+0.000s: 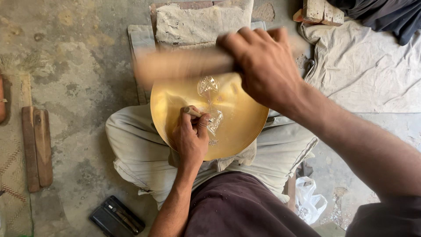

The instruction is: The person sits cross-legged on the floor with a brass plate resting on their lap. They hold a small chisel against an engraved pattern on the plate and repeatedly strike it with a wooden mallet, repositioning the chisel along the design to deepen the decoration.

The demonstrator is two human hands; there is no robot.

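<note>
So, closest to the lens, a dark maroon garment (239,206) is seen filling the bottom of the view, just below the brass plate (237,123), which is the landmark for everything here. The pale trousers (136,149) of the seated person are spread under and to both sides of the plate, and the plate is rested tilted on the lap, with a folded cloth pad (243,156) tucked beneath its lower edge. A big light sheet (364,70) is laid out on the concrete floor (79,66), up and to the right of the plate. A dusty cloth-covered block (197,22) is placed right above the plate.

An engraved leaf-like pattern (209,103) is cut down the plate's middle. The right hand (263,66) is raised over the plate's upper edge, fingers wrapped tight around a wooden mallet (180,66), which is blurred. The left hand (190,136) is planted on the plate's lower left part, fingers pinched closed around a small chisel (191,111), whose tip is set against the engraving.

Well left of the plate, two wooden bars (37,147) are laid side by side. A black case (116,217) is found lower left of the plate, and a white plastic bag (309,202) lower right.
</note>
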